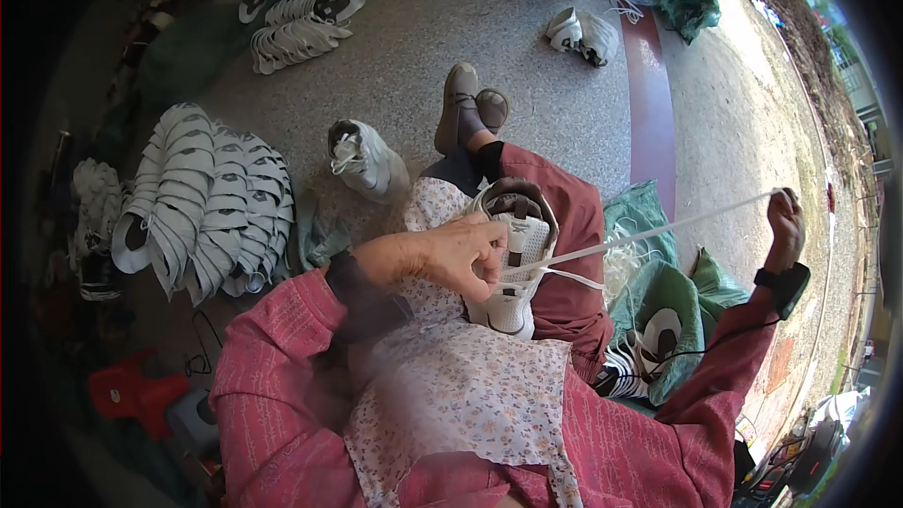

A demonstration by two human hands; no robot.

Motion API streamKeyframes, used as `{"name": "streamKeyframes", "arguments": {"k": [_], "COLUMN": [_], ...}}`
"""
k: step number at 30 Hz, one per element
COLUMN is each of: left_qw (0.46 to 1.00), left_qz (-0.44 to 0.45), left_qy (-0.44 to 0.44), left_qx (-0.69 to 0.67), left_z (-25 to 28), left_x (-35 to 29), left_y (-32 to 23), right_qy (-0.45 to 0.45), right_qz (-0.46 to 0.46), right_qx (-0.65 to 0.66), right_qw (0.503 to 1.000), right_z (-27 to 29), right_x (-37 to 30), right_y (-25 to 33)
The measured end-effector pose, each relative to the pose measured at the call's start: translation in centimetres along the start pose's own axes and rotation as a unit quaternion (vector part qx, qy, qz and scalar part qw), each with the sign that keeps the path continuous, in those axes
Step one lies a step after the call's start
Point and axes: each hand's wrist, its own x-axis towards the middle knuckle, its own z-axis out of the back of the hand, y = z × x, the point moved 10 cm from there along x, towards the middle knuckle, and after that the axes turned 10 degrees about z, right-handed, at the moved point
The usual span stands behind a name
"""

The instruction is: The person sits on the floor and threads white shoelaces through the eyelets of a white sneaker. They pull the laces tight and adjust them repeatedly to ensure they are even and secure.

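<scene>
A white shoe upper [517,226] with dark patches rests on my lap, over a floral apron [470,386]. My left hand [461,254] is closed at its left edge, thumb and fingers gripping the upper beside the lacing. From the eyelets a white shoelace [649,233] runs taut up to the right. Its far end is in my right hand [786,218], closed and held out at arm's length. A shorter loose lace end [576,277] lies across my right thigh. Exactly what the left fingertips pinch is partly hidden.
Stacked white uppers [202,198] stand on the floor at left, another row [303,28] farther back. A laced upper [367,160] lies by my legs. Green sacks [673,306] hold white laces and more uppers at right. A red plastic object [136,390] is at lower left.
</scene>
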Motion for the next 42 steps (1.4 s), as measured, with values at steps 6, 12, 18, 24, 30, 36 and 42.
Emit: {"name": "streamKeyframes", "arguments": {"k": [6, 12, 18, 24, 30, 36, 42], "left_qw": [0.999, 0.975, 0.919, 0.96, 0.939, 0.744, 0.689], "left_qz": [-0.015, -0.139, -0.15, -0.107, -0.176, -0.038, 0.253], "left_qy": [-0.004, -0.16, -0.205, 0.07, 0.098, -0.4, -0.513], "left_qx": [-0.049, 0.066, 0.301, 0.25, -0.278, -0.533, -0.445], "left_z": [0.6, 1.9, -3.3, -9.0, -0.8, 9.4, 3.5], "left_x": [-0.1, -0.7, 2.8, 3.5, -2.5, -15.3, -23.8], "left_y": [-0.4, -5.9, -10.0, -10.3, -10.7, 6.5, 17.6], "right_qy": [0.107, 0.02, 0.152, 0.22, 0.09, -0.081, -0.175], "right_qz": [-0.073, 0.164, 0.102, 0.064, 0.014, 0.137, 0.13], "right_qx": [-0.056, -0.301, -0.22, -0.198, -0.088, -0.14, -0.25], "right_qw": [0.99, 0.939, 0.958, 0.953, 0.992, 0.977, 0.943], "right_z": [-1.1, -1.0, -5.8, -6.2, 0.9, 13.6, 19.9], "right_x": [-2.6, -6.3, -10.3, -13.9, -11.9, -10.0, -10.8], "right_y": [-1.7, -3.0, -2.6, -2.5, -0.3, 4.0, -2.3]}}
